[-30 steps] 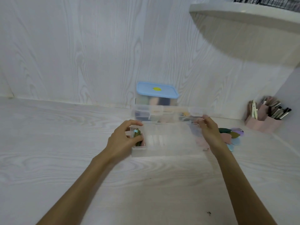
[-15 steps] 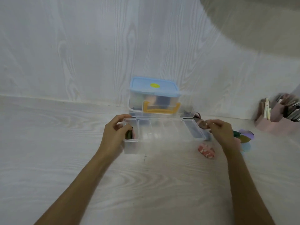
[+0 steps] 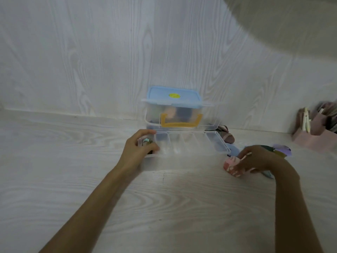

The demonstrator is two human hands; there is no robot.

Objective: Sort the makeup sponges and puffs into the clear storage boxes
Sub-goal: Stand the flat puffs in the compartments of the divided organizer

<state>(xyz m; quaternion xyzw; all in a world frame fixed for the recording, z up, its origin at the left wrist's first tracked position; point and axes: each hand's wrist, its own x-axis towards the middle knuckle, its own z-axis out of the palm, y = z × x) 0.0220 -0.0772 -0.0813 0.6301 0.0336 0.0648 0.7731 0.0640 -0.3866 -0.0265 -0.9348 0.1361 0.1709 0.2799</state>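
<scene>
A clear divided tray (image 3: 217,143) lies on the white wooden table, just in front of a clear storage box (image 3: 155,115) with a blue lid and a yellow handle. My left hand (image 3: 138,150) grips the tray's left end, over a compartment holding a few small green and pink pieces. My right hand (image 3: 255,158) is down on the table right of the tray, fingers closed around a pink-and-white patterned sponge (image 3: 230,165). Several flat puffs (image 3: 280,149) in green, purple and blue lie behind that hand. Brownish puffs (image 3: 226,135) sit behind the tray's right end.
A pink organiser (image 3: 310,137) with brushes and pens stands at the far right by the wall. A rounded shelf overhangs at the upper right. The panelled wall rises directly behind the lidded box.
My right hand has let go of the tray's right end and dropped to the patterned sponge on the table. The left hand stays on the tray's left end.
</scene>
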